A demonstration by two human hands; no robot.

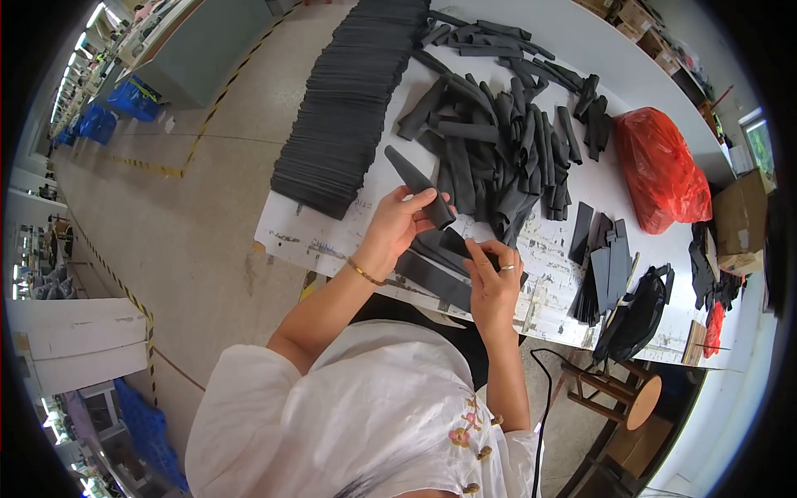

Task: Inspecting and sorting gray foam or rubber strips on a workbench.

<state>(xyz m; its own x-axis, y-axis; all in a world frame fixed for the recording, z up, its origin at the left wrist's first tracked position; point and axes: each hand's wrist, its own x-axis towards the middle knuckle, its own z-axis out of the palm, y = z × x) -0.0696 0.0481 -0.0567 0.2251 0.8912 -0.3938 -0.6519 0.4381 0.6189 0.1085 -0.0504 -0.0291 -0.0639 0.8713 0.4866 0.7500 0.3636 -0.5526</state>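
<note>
At frame centre, the left hand (398, 222) fingers grasp a long black strip (418, 186). The right hand (493, 278) fingers pinch a smaller black piece (457, 242). Loose black pieces (506, 141) cover the white surface (647, 241) above.

A long white worktable (581, 50) with a scuffed, marked top carries the work. On it lie a long row of stacked flat black fabric sheets (349, 100), a loose heap of rolled black fabric strips (506, 141), a crumpled red plastic bag (660, 170) and a small stack of grey flat pieces (610, 261).
</note>
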